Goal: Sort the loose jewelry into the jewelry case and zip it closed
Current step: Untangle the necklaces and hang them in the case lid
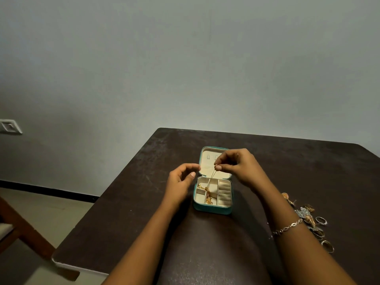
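Observation:
A small teal jewelry case (211,208) lies open on the dark table (205,243), its cream lid (205,167) flat behind the tray. My right hand (238,165) pinches the top of a thin gold chain (208,195) above the lid. The chain hangs down into the middle compartment, where its lower part is bunched. Another gold piece (200,186) lies in the back left compartment. My left hand (181,179) hovers just left of the case with fingers curled and nothing in them. Loose rings and earrings (308,219) lie to the right.
The loose pile of rings and ornaments runs along the table's right side behind my right forearm, which wears a bracelet (287,227). A wooden chair (18,229) stands at the lower left. A wall switch plate (9,126) is at the far left.

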{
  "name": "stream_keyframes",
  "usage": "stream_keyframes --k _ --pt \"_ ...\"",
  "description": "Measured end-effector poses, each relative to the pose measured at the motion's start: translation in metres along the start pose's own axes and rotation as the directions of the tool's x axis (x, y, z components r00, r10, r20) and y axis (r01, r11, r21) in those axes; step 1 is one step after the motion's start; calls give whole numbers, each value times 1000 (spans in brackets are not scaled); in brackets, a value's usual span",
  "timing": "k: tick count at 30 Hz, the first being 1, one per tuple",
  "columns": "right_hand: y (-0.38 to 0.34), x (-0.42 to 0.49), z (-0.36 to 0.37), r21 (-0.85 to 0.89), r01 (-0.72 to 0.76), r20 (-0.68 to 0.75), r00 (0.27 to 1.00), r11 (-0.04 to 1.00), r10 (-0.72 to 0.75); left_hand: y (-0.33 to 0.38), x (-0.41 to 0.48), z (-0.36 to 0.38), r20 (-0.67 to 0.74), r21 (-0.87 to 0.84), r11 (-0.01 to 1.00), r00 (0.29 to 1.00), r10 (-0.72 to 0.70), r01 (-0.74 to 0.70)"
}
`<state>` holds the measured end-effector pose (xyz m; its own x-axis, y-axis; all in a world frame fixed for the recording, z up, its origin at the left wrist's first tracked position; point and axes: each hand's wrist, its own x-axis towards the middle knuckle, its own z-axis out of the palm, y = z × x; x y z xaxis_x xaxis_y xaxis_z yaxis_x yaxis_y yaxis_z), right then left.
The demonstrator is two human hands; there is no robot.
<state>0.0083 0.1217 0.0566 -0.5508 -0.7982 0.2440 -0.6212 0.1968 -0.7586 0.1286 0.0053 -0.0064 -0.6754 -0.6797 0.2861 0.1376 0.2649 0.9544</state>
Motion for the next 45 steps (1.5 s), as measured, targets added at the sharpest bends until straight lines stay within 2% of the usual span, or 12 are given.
stream_keyframes --k 6,14,21,37,45 --pt "-24 4 -6 -41 82 -5 997 996 -82 23 0 2 55 -137 987 995 89 -80" --pt "-40 0 -12 -41 144 -12 989 989 -145 36 4 6 55 -146 983 991 123 -114" --pt "-52 -2 -23 2 187 -33 982 982 -187 36 2 8 58 -78 993 994 97 -92" --pt "-58 -13 -53 147 253 -194 955 956 -223 20 3 0 2 -16 999 999 -43 43" --pt "-53 -23 -67 315 266 -282 943 911 -178 21 4 0 -4 -14 993 993 -115 115"
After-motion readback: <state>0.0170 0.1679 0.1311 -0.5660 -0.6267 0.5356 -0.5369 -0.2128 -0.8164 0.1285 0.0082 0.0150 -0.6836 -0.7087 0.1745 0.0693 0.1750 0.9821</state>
